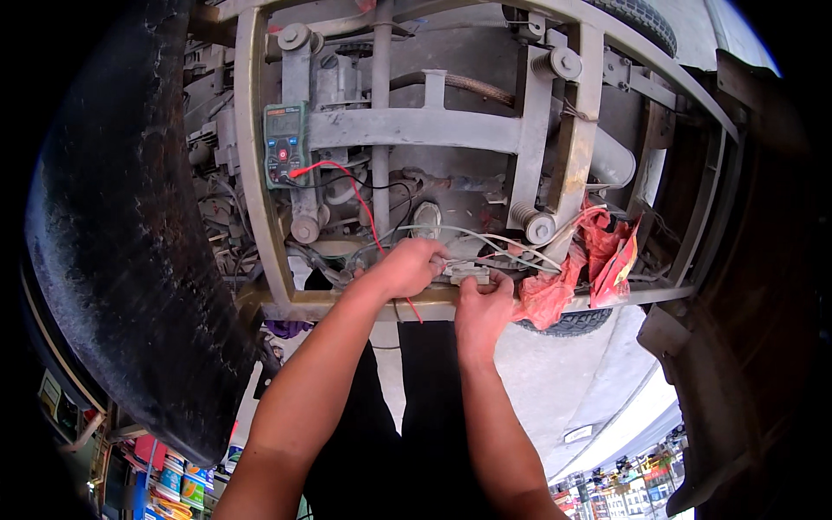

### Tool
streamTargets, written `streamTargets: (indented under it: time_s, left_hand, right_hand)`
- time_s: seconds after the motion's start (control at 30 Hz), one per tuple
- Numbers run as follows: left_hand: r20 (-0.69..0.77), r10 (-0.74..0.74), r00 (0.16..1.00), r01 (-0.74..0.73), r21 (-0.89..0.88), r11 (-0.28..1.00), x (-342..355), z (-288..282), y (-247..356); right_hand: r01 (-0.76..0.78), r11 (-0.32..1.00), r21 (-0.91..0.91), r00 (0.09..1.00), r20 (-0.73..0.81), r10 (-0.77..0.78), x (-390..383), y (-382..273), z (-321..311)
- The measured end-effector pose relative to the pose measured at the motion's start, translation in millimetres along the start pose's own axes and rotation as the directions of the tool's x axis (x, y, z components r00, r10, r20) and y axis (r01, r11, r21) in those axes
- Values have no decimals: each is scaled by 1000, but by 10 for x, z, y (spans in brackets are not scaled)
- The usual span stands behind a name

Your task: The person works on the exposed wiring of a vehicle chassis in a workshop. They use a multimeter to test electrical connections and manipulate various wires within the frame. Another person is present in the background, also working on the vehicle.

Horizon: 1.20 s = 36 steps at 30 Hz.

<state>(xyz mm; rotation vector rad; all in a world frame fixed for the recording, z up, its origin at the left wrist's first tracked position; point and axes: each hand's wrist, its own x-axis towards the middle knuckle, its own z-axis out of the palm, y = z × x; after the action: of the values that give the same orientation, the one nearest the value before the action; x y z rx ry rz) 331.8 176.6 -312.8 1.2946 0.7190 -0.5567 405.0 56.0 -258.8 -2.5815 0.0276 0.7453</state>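
Both hands meet over the near rail of a metal vehicle frame (433, 303). My right hand (485, 303) is closed, its thumb and fingers gripping a pale connector block (469, 275) with wires running into it. Just left of the block, my left hand (411, 267) is closed in a pinch beside the wire ends; what lies between its fingertips is hidden. Green and white wires (520, 253) arch from the connector area toward the right. A green-and-grey multimeter (284, 146) rests on the frame at the upper left, its red test lead (367, 212) and black lead (394, 185) trailing toward my left hand.
Torn red plastic wrapping (555, 286) hangs by the wires on the right. Coil springs (530, 221) and a crossbar (416, 128) stand beyond my hands. A large black panel (130, 243) rises at the left; a tyre (572, 322) shows below the frame.
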Motion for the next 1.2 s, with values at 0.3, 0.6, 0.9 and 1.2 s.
streamTargets:
  time_s: [0.3,0.6,0.9,1.2]
  left_hand:
    - [102,-68,992,87,-190,978,17,-72,-18]
    - [154,-111,982,144,-221,964,26,-134,12]
    - [158,-113,981,160,-327,932,-13,-192,39]
    - [107,-123,987,154,-356,922,1,-163,73]
  right_hand:
    - [-395,900,185,899,282,336,108,-244,-26]
    - [-504,842,193,811,442,384,214,-321,-108]
    - [-512,784,351,818,478,319,177,-281,-106]
    - [-567,736,370,763,572,301,220,-278,-189]
